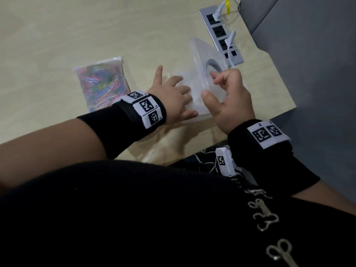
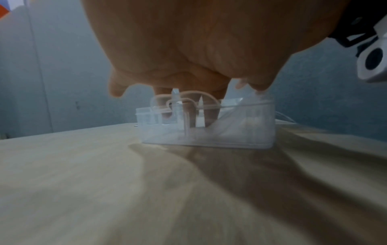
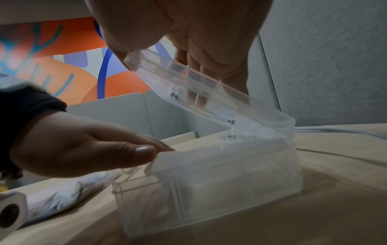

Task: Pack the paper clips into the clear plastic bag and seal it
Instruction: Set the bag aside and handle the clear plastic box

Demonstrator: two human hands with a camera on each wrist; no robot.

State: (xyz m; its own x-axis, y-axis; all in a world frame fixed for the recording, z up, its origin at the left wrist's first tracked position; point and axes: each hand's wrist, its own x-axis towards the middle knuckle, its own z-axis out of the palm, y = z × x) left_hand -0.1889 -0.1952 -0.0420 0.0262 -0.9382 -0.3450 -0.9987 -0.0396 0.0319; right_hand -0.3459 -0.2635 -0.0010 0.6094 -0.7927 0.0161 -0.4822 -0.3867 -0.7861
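A clear plastic bag [image 1: 102, 81] full of coloured paper clips lies flat on the table, left of my hands, with its zip edge at the far end. To its right stands a clear plastic box [image 1: 194, 105] with its hinged lid [image 1: 204, 60] raised. My left hand [image 1: 173, 95] reaches into the box with straight fingers that rest on pale contents. My right hand [image 1: 229, 97] pinches the lid's free edge between thumb and fingers. In the right wrist view the lid [image 3: 201, 86] tilts up over the box [image 3: 209, 190]. The left wrist view shows the box [image 2: 209, 132] under my fingers.
A grey power strip [image 1: 221, 35] with white plugs and cables lies beyond the box at the back right. The table [image 1: 57, 35] ends just right of my right hand, with grey floor past it. A white roll [image 3: 12, 213] lies low left in the right wrist view.
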